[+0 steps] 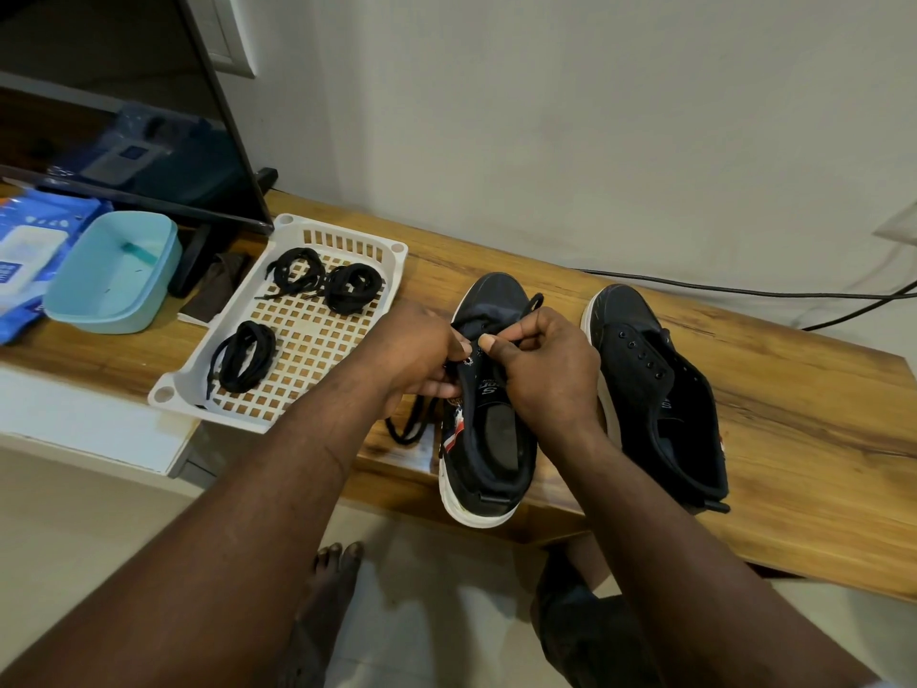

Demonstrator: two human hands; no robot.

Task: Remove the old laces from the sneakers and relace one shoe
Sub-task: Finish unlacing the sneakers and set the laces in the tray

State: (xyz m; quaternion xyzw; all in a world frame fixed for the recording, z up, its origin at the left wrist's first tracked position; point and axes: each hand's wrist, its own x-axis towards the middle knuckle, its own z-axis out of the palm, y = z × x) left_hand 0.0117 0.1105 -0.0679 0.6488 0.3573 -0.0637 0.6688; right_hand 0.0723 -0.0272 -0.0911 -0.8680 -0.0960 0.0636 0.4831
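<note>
Working at a wooden surface (794,439) set against a pale wall, tending the near sneaker (491,464), lying toe toward the wall with its heel overhanging the front edge. Pinching the lace (407,429) at the eyelets with the right hand (541,369), thumb and forefinger closed on it. Curling the left hand (422,355) round the shoe's left side, gripping it by the eyelet row; possibly catching the lace too, hard telling. Trailing one lace end past the toe, looping the slack down onto the surface left of the shoe.

Lying just beside on the right, the second sneaker (660,389), eyelets bare, lace already out. Judging from that: either drawing this lace out or feeding it back through, not telling which. Calling next for a steady pull through one eyelet at a time, bracing the shoe against the tug, keeping slack from snagging.

Sitting left of the hands, a white basket (397,250) holding three coiled black laces (243,357), near the left forearm. Further left, a blue bowl (114,275), a wipes pack (30,255), a dark cloth (218,290), a dark screen (149,116) behind. Running along the wall, a black cable (744,290), well apart.
</note>
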